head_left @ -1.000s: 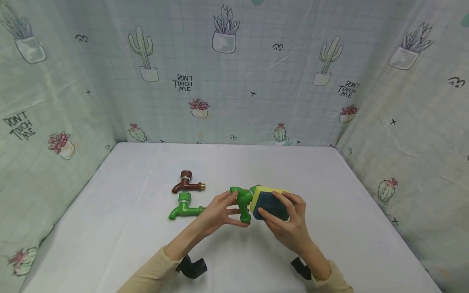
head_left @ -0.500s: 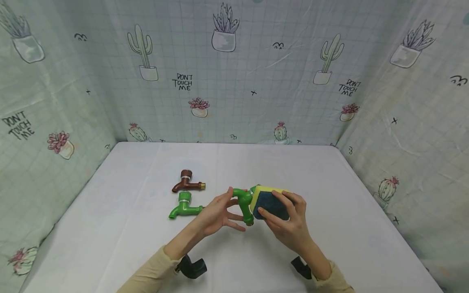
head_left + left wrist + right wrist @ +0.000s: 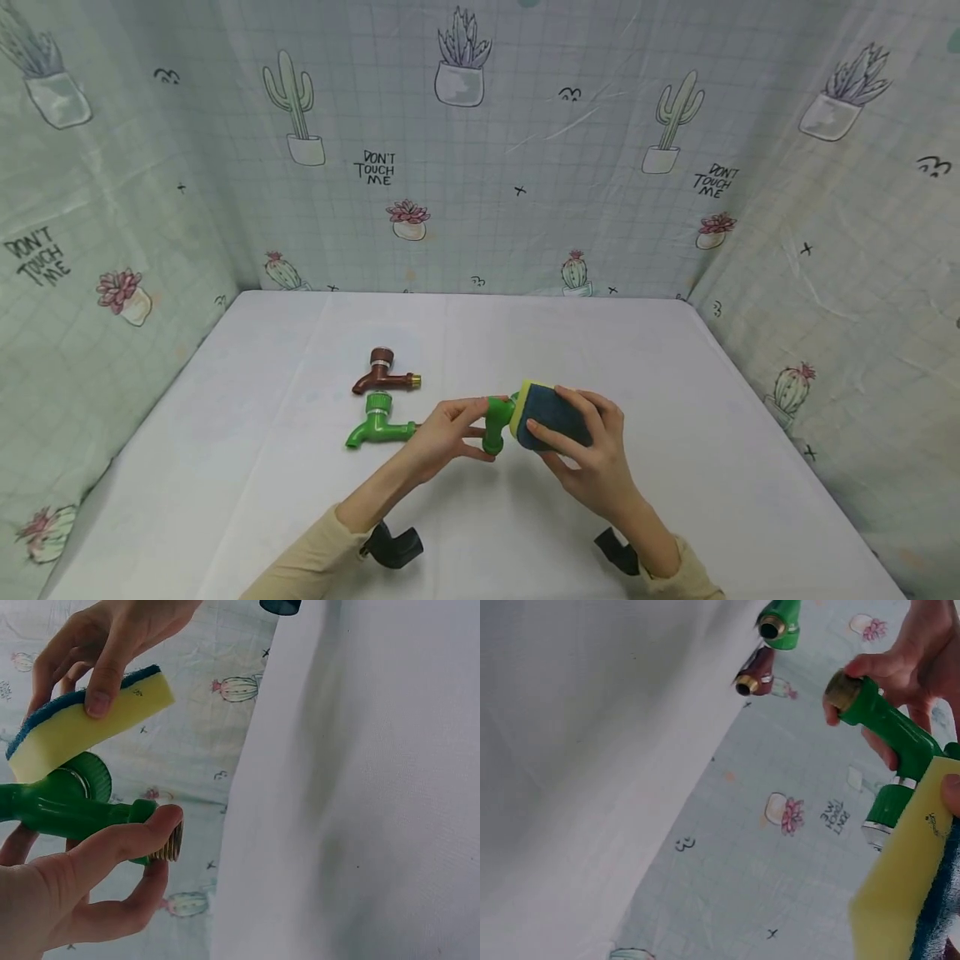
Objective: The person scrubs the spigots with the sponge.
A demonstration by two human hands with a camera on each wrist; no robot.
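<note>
Above the table, my left hand [image 3: 442,433] pinches a green tap [image 3: 75,815] by its brass threaded end, thumb on one side and fingers on the other in the left wrist view. My right hand [image 3: 596,454] grips a sponge [image 3: 553,415] with a yellow foam side and a dark blue scouring side. In the left wrist view the yellow foam [image 3: 105,727] lies against the tap near its ridged green knob [image 3: 94,776]. Part of the tap is hidden behind the sponge in the head view.
Left of the hands, a second green tap [image 3: 378,425] and a brown tap [image 3: 381,375] lie on the white table [image 3: 600,342]. Black curved pieces [image 3: 393,547] show beside both wrists. Cactus-print cloth [image 3: 480,192] walls the back and sides.
The held tap has turned and shifted slightly left in my left hand, whose fingers have changed position. The sponge has tilted, showing more of its blue side and less yellow.
</note>
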